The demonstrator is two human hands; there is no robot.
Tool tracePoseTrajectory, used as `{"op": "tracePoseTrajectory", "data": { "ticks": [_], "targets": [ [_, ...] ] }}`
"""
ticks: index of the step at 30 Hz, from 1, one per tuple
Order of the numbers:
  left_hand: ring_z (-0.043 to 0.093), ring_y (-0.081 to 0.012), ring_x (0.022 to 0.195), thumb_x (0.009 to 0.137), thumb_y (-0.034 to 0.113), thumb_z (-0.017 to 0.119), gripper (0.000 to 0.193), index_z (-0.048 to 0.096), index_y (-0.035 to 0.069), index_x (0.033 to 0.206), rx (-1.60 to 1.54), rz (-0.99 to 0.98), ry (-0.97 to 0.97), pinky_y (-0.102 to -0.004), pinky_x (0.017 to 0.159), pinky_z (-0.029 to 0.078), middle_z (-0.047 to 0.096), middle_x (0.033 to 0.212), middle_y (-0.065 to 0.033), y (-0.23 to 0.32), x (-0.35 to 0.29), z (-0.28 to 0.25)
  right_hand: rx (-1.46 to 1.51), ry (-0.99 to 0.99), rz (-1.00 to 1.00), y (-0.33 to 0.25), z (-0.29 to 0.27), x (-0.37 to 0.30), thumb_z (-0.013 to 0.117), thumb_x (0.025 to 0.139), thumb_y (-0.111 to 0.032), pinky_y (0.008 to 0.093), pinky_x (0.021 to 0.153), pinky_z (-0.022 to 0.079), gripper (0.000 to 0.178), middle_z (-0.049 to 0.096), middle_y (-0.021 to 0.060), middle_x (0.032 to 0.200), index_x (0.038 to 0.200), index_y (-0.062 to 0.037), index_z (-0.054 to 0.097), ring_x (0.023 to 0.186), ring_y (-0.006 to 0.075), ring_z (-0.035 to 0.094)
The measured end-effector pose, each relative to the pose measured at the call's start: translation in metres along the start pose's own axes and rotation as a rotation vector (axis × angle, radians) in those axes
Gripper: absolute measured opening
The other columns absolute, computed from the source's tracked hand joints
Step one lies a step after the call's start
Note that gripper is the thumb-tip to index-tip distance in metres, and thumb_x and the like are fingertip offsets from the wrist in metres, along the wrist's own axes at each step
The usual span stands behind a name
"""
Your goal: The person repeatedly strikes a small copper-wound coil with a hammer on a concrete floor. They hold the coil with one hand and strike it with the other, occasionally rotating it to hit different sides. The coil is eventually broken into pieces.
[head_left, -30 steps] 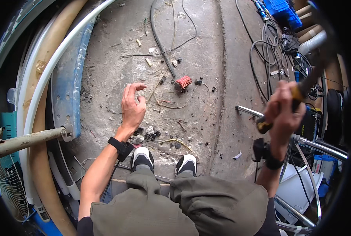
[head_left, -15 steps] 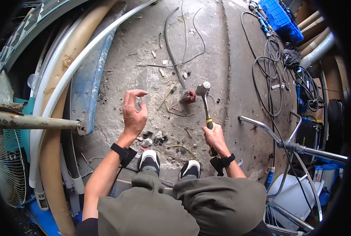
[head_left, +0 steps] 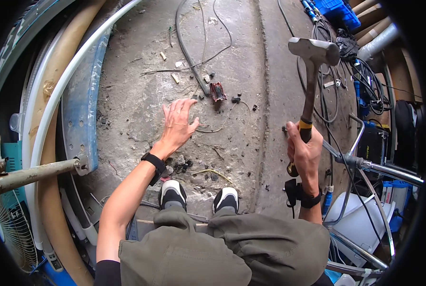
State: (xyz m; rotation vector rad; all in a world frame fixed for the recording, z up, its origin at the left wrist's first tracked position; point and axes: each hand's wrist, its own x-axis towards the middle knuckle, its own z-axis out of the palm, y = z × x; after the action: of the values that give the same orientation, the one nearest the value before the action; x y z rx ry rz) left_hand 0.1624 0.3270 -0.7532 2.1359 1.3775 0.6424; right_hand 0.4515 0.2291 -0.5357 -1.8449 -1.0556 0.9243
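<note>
My right hand (head_left: 306, 151) grips the yellow-and-black handle of a hammer (head_left: 313, 52), raised with its metal head up, to the right of the middle. My left hand (head_left: 178, 123) is held over the floor with fingers apart and nothing in it. Just beyond its fingertips lies a small dark red and black part (head_left: 218, 92), which looks like a coil with broken casing. Beside that part ends a thick grey cable (head_left: 186, 52). Small black fragments (head_left: 236, 99) are scattered about it.
Long pipes and a cardboard tube (head_left: 48, 157) line the left, with a rusty pole (head_left: 36, 176) and a fan (head_left: 15, 233). On the right stand a chrome metal frame (head_left: 384, 174), coiled black cables (head_left: 325, 90) and a blue crate (head_left: 338, 13). Rubble (head_left: 184, 167) lies before my shoes.
My right hand has lifted the hammer up and to the right, away from the dark red part. The left hand has shifted nearer that part. The part now sits differently, with more black fragments around it.
</note>
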Motion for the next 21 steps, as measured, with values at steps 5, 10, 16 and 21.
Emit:
{"op": "tracePoseTrajectory", "data": {
  "ticks": [5, 10, 16, 21],
  "targets": [
    [0.042, -0.0327, 0.148, 0.086, 0.033, 0.086, 0.079, 0.048, 0.015, 0.153, 0.105, 0.09, -0.096, -0.0824, 0.119, 0.025, 0.053, 0.15, -0.0083, 0.015, 0.053, 0.017, -0.03, 0.046, 0.082, 0.021, -0.001, -0.014, 0.073, 0.106, -0.021, 0.0245, 0.045, 0.035, 0.031, 0.054, -0.0052, 0.063, 0.082, -0.0068, 0.058, 0.05, 0.0037, 0.047],
    [0.037, -0.0331, 0.154, 0.079, 0.04, 0.091, 0.095, 0.043, 0.011, 0.156, 0.205, 0.085, -0.194, -0.0848, 0.119, 0.022, 0.05, 0.156, -0.0116, 0.028, 0.099, 0.048, -0.21, 0.045, 0.097, 0.09, 0.008, -0.023, 0.073, 0.104, -0.022, 0.0327, 0.053, 0.038, 0.034, 0.052, -0.0013, 0.064, 0.082, -0.0013, 0.058, 0.059, 0.0085, 0.043],
    [0.063, -0.0334, 0.129, 0.077, 0.024, 0.088, 0.074, 0.056, 0.007, 0.142, 0.099, 0.257, -0.043, -0.0715, 0.126, 0.026, 0.069, 0.13, -0.014, -0.003, 0.1, 0.047, -0.53, 0.05, 0.11, 0.148, 0.026, -0.038, 0.08, 0.095, -0.028, 0.0442, 0.061, 0.05, 0.03, 0.064, 0.019, 0.07, 0.096, -0.0001, 0.068, 0.061, 0.0338, 0.064],
    [0.062, -0.0304, 0.135, 0.074, 0.013, 0.092, 0.079, 0.051, 0.009, 0.141, -0.41, 0.123, -0.049, -0.0546, 0.127, 0.037, 0.066, 0.139, -0.0135, 0.024, 0.047, -0.008, -0.589, 0.058, 0.001, 0.185, 0.043, -0.046, 0.08, 0.091, -0.018, 0.0514, 0.071, 0.055, 0.027, 0.071, 0.0251, 0.089, 0.108, -0.0015, 0.066, 0.082, 0.0478, 0.07]
  ]
}}
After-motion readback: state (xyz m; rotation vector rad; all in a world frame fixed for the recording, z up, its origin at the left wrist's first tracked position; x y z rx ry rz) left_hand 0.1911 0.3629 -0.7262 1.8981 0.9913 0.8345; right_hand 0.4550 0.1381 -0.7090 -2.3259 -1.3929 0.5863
